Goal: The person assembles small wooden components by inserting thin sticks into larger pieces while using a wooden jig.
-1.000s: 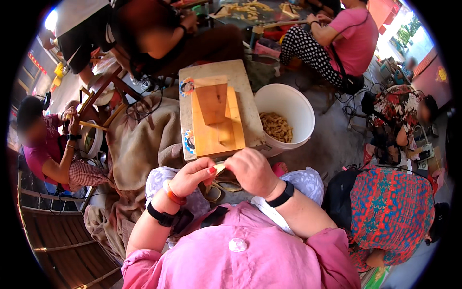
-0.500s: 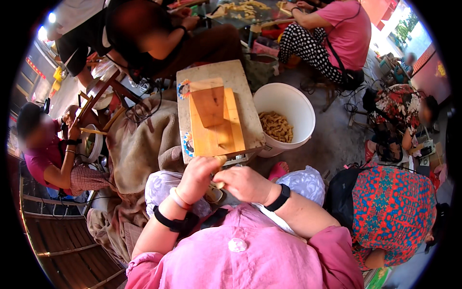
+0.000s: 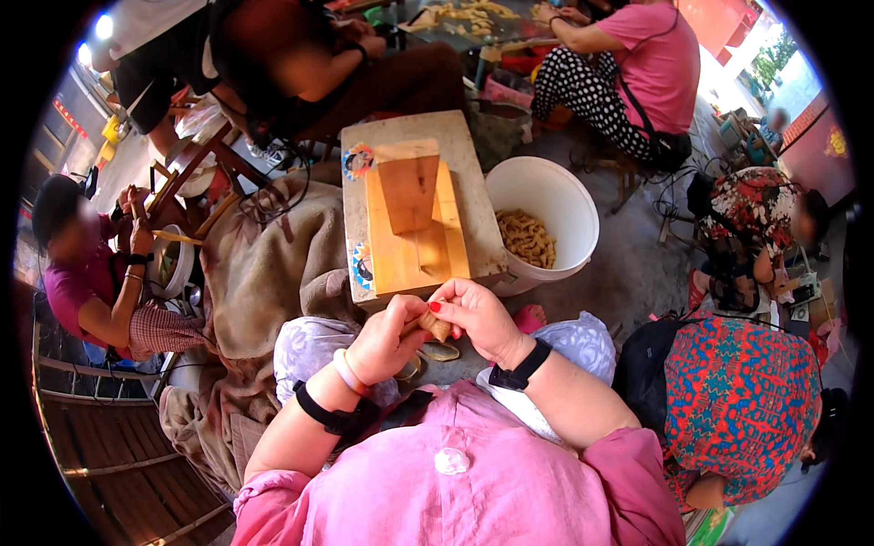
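Just in front of the wooden board's near edge, my two hands meet around a small tan, ridged piece (image 3: 438,326) that looks like dough; its exact kind is unclear. My left hand (image 3: 387,341) pinches its left end with bent fingers. With thumb and fingers closed, my right hand (image 3: 481,320) grips it from the other side. Beyond them a yellowish wooden board (image 3: 446,241) lies on a pale box-like stand (image 3: 451,136), and a tapered wooden block (image 3: 407,193) rises from the board. Right of the stand, a white bucket (image 3: 574,196) contains many similar tan pieces (image 3: 526,238).
A brown blanket (image 3: 264,264) is draped to the left of the stand. Co-workers sit around: one in pink (image 3: 651,50) at far right, one in purple (image 3: 86,291) at left, one in a colourful patterned top (image 3: 742,400) close on the right. A far table (image 3: 455,38) bears tan strips.
Both hands have turned and drawn closer together, so the tan piece now shows between the fingertips. The right hand has tipped upward, bringing its thumb into sight. The view has shifted slightly.
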